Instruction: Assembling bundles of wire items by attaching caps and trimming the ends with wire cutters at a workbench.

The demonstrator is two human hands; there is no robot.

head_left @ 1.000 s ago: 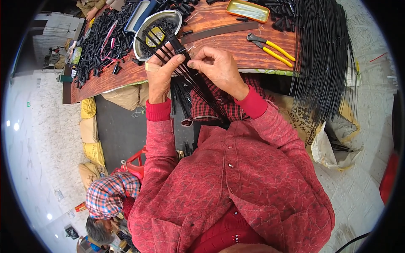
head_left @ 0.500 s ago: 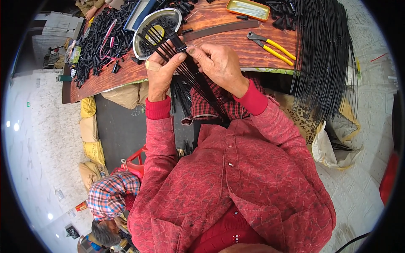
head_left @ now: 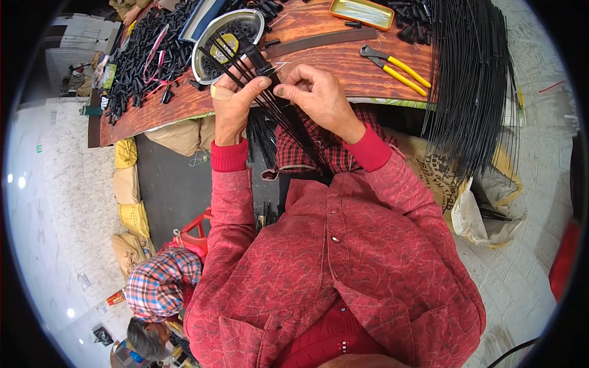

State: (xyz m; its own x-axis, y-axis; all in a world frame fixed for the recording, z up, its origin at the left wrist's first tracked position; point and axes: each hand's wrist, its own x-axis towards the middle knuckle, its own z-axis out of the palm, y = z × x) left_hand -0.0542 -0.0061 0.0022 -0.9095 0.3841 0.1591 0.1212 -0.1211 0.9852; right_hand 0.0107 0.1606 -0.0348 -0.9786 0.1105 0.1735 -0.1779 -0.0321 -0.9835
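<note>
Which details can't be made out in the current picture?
All in the head view:
Left hand: some fingers hidden by black rods.
Right hand: whether it pinches anything, too small to tell.
Bowl: dark pieces too small to identify.
Hanging strands: upper ends cut off by top edge.

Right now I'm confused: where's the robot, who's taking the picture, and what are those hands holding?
There's no robot here, just a person with two bare hands. The camera sits on the person's head and looks down; its very round lens bends straight edges. The left hand holds thin black rods and a thicker black piece. The right hand is close beside them; whether it touches them is hard to tell. On the wooden table are pliers with yellow handles, a bowl, a small tray of thin pale sticks and a heap of black pieces. A big bunch of black rods hangs over the edge.
</note>
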